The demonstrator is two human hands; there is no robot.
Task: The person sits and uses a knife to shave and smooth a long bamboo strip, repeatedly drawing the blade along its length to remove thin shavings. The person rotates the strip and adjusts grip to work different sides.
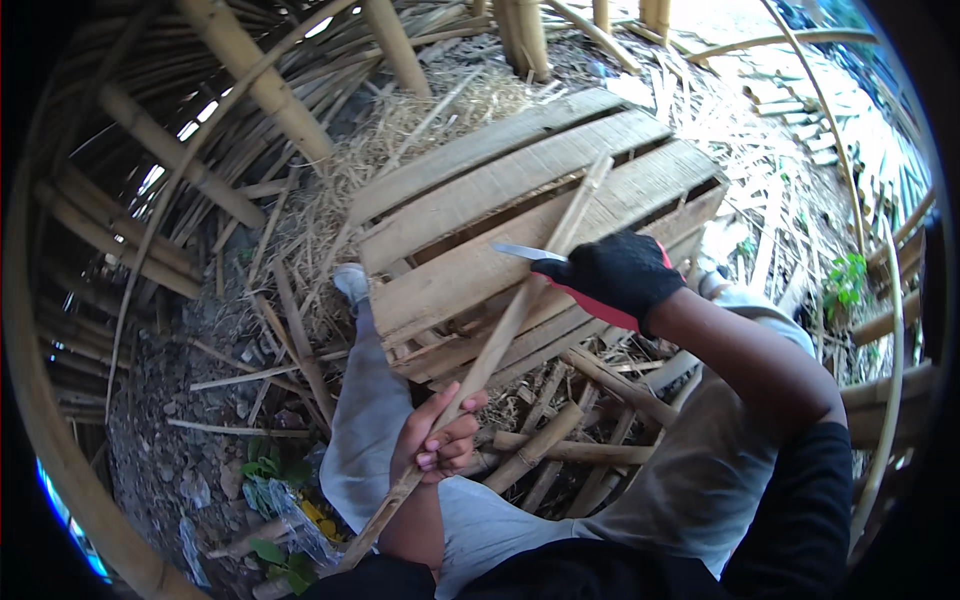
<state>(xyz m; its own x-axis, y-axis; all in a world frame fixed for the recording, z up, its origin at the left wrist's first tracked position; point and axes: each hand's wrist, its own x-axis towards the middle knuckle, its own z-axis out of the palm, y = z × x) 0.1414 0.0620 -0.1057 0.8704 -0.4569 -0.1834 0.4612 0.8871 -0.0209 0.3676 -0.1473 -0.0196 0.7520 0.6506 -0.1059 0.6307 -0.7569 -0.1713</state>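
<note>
A long split bamboo strip (490, 352) slants from my lap up across a wooden slatted crate (440, 285), its far end resting over the slats. My bare left hand (440, 435) is wrapped round the strip's lower part, just off the crate's near edge. In a black and red work glove, my right hand (612, 280) is closed on a knife whose handle is hidden in the fist. The knife's blade (518, 251) points left and lies above or against the strip; whether its edge touches cannot be made out.
Bamboo offcuts (590, 450) lie between my legs. Fine shavings (420, 140) are heaped behind the crate. Upright bamboo poles (265, 85) stand at the far left, and more cut bamboo (800, 120) lies at the far right. Clear plastic scraps (305, 530) and leaves are at lower left.
</note>
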